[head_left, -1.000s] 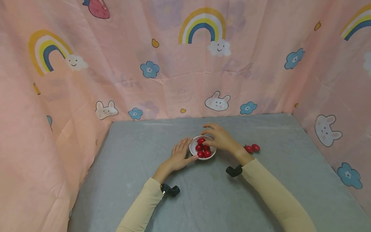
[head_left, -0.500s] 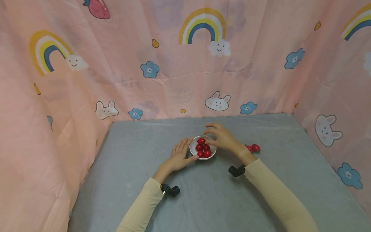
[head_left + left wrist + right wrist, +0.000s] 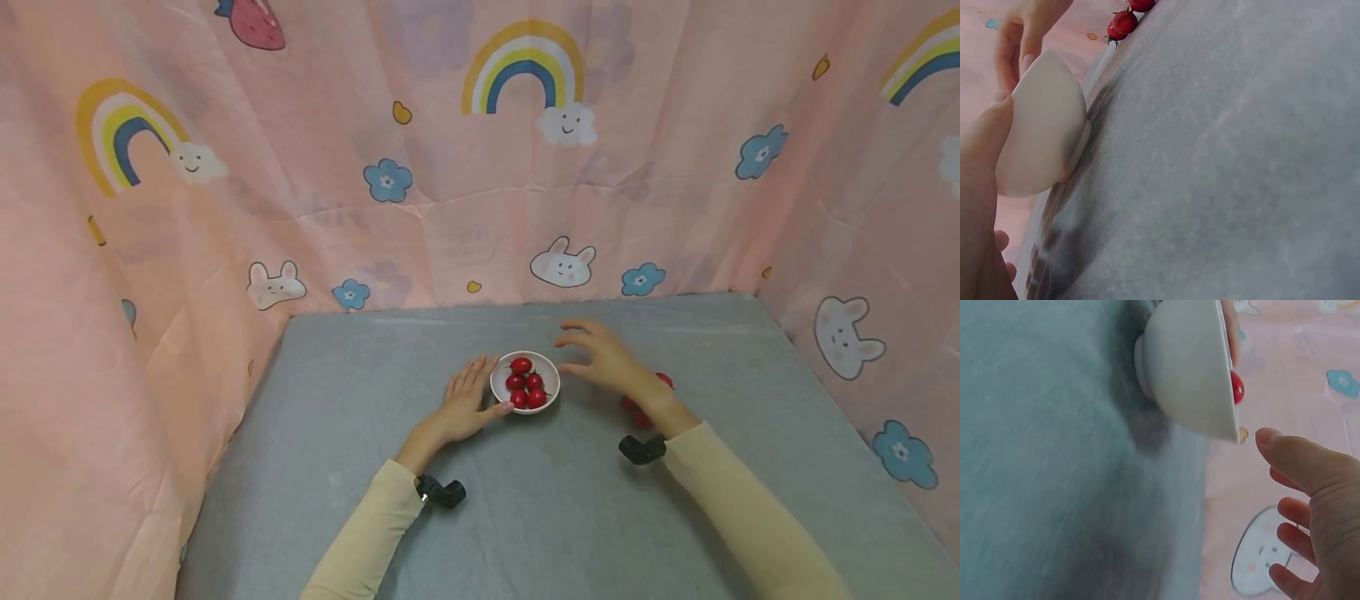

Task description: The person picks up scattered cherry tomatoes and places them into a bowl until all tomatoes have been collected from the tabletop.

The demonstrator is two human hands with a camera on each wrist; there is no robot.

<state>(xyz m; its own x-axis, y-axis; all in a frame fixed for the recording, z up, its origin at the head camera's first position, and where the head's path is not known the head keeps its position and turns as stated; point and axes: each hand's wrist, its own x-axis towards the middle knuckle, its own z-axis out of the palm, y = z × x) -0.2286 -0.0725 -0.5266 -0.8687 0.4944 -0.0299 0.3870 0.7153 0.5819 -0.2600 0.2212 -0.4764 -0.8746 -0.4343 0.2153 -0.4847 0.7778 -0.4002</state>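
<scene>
A small white bowl (image 3: 551, 402) stands mid-table with several red cherry tomatoes (image 3: 536, 398) inside. My left hand (image 3: 462, 407) rests against its left side, fingers straight and thumb at the near rim; the left wrist view shows that thumb on the edge of the bowl (image 3: 1047, 125). Just right of the bowl, in the head view, my right hand (image 3: 600, 358) hovers over the table with spread fingers and nothing in them. Its thumb (image 3: 1291, 453) is a short gap from the rim in the right wrist view. One tomato (image 3: 1237, 387) shows above that rim.
More cherry tomatoes (image 3: 642, 419) lie on the grey table cloth (image 3: 540, 517) to the right, partly hidden under the right forearm. The left wrist view shows these loose tomatoes (image 3: 1125, 22) beyond the bowl. A pink printed curtain (image 3: 450, 225) encloses the back and sides.
My right hand has drawn back from over the bowl to its right, and its forearm now covers other parts of the loose cherry tomatoes. The left hand and bowl stay put.
</scene>
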